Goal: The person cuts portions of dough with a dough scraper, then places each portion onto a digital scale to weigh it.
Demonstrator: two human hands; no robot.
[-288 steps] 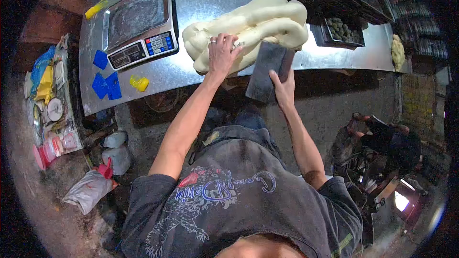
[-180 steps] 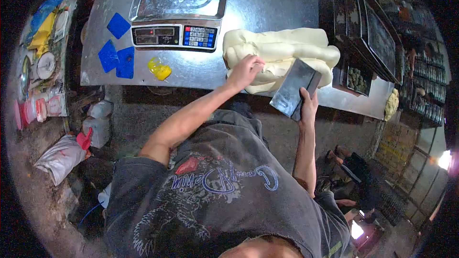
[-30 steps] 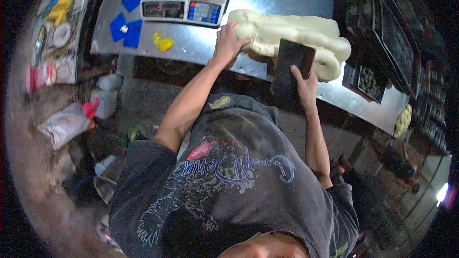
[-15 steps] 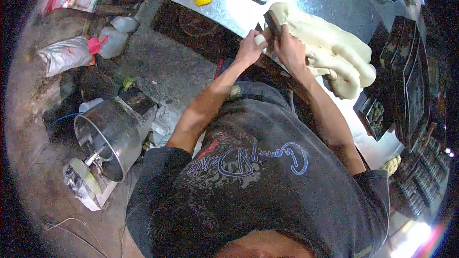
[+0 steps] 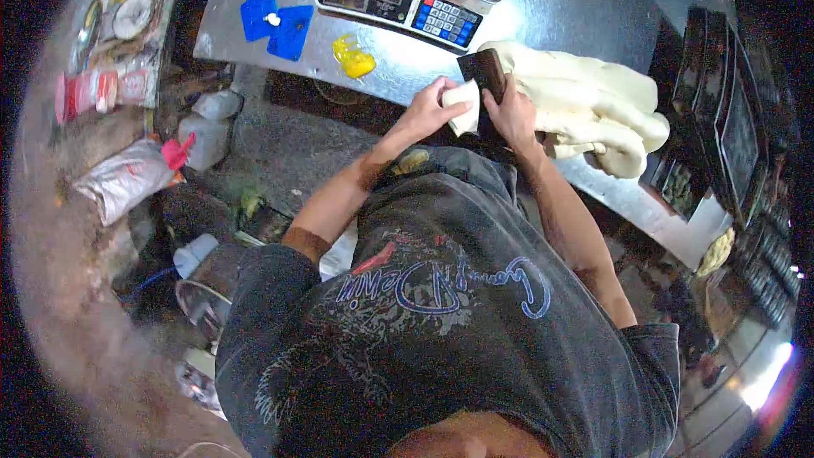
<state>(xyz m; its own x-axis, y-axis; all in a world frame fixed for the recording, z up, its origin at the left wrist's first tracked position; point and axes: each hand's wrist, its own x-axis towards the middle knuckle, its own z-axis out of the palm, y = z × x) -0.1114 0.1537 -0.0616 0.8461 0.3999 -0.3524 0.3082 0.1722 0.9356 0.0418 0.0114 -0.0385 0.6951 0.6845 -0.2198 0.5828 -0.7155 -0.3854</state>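
Note:
A small pale piece of dough (image 5: 462,108) is gripped in my left hand (image 5: 431,110), at the table's near edge. Just right of it, my right hand (image 5: 514,112) is closed on a dark flat scraper (image 5: 483,73). Long thick folds of pale dough (image 5: 585,93) lie on the metal table to the right of my right hand. Beyond my hands stands a digital scale (image 5: 398,8) whose red display reads 0.970, with some dough on its plate at the top edge of the view.
Blue plastic pieces (image 5: 290,32) and a yellow plastic item (image 5: 353,57) lie on the metal table (image 5: 390,64). Dark trays (image 5: 721,102) are stacked at the right. A white sack (image 5: 127,178) and a metal mixing bowl (image 5: 202,298) stand at the left.
The view has shifted, showing more of the scale and table. My left hand now holds a piece of dough that shows more fully, slightly apart from the dough mass.

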